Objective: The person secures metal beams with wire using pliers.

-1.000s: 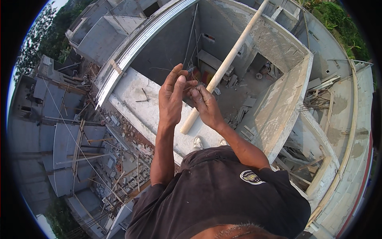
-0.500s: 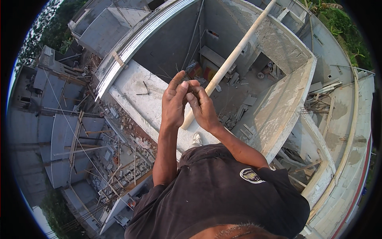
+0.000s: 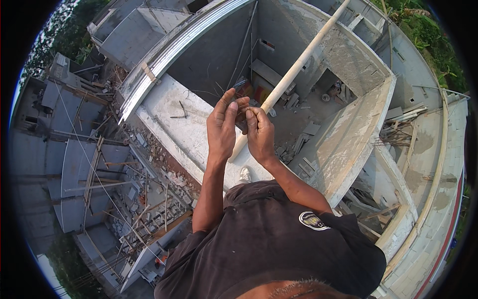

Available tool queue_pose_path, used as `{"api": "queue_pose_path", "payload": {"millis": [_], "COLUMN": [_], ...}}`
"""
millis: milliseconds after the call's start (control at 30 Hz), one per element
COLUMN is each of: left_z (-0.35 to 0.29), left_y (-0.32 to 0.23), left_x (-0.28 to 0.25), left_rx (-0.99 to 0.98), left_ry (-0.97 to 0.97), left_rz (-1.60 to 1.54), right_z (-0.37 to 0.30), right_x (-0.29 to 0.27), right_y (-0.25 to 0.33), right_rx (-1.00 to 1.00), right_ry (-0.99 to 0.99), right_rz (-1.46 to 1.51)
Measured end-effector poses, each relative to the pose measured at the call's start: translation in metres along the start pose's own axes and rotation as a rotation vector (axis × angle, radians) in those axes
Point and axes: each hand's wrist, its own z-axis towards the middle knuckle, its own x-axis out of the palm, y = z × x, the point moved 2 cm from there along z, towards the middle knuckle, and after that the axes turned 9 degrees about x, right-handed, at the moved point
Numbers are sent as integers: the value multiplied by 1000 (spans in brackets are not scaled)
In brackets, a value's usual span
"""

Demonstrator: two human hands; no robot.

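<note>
My left hand is closed in a pinch, with thin wires sticking out past its fingertips toward the far left. Close beside it, my right hand has its thumb pressed to curled fingers; whatever lies in that pinch is too small to make out. Both hands are raised over a long pale round pole, which slants from the slab below them out across the open room. A dark bent piece of rod or wire lies on the white concrete slab left of my hands.
My shoe stands on the narrow slab, beside a deep drop into an unfinished room with rubble. Shiny metal strips run along the far left edge. Broken blocks and poles lie far below on the left.
My hands have shifted slightly; the right hand has turned more upright and its fingertips have come up beside the left ones. The pole and slab have stayed in place.
</note>
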Motion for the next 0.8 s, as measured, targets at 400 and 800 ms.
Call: {"api": "queue_pose_path", "payload": {"millis": [400,800], "left_z": [-10,-17], "left_y": [2,1], "left_x": [1,-34], "left_rx": [8,-201], "left_ry": [93,127], "left_rz": [197,-246], "right_z": [-2,-8], "right_x": [2,5], "right_y": [12,13], "right_rx": [24,-67], "right_ry": [0,87], "right_rz": [24,-86]}}
